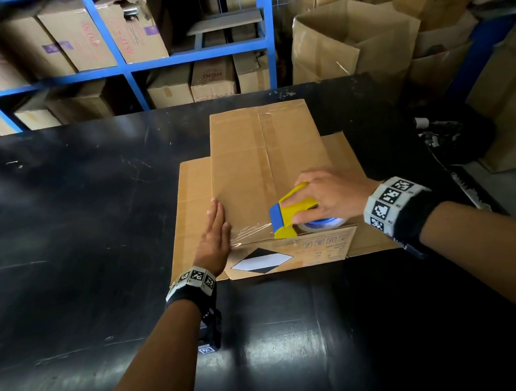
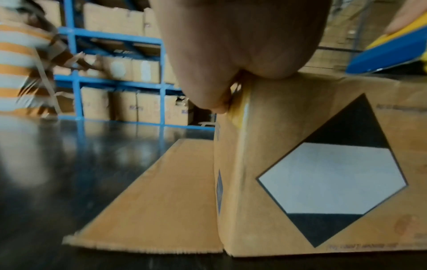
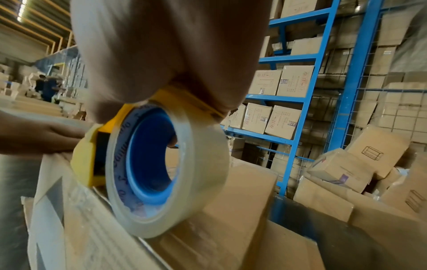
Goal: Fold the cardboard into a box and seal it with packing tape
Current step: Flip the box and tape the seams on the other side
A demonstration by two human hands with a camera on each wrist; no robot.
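A folded brown cardboard box point(image 1: 261, 161) stands on the black table point(image 1: 52, 228), its near side marked with a black and white diamond point(image 1: 262, 260) point(image 2: 332, 179). My left hand point(image 1: 217, 232) lies flat with straight fingers on the box's top near its left edge. My right hand point(image 1: 327, 196) grips a yellow and blue tape dispenser point(image 1: 289, 212) point(image 3: 92, 155) carrying a clear tape roll point(image 3: 166, 169). The dispenser sits on the box's top by the near edge. A shiny strip of clear tape point(image 1: 250, 232) runs from the dispenser toward my left hand.
Loose box flaps point(image 1: 191, 212) point(image 2: 157, 197) lie flat on the table beside the box. Blue shelving point(image 1: 128, 67) full of cartons stands behind the table. Stacked and open cartons point(image 1: 391, 22) crowd the right side. A person in a striped top point(image 2: 18, 64) is at the far left.
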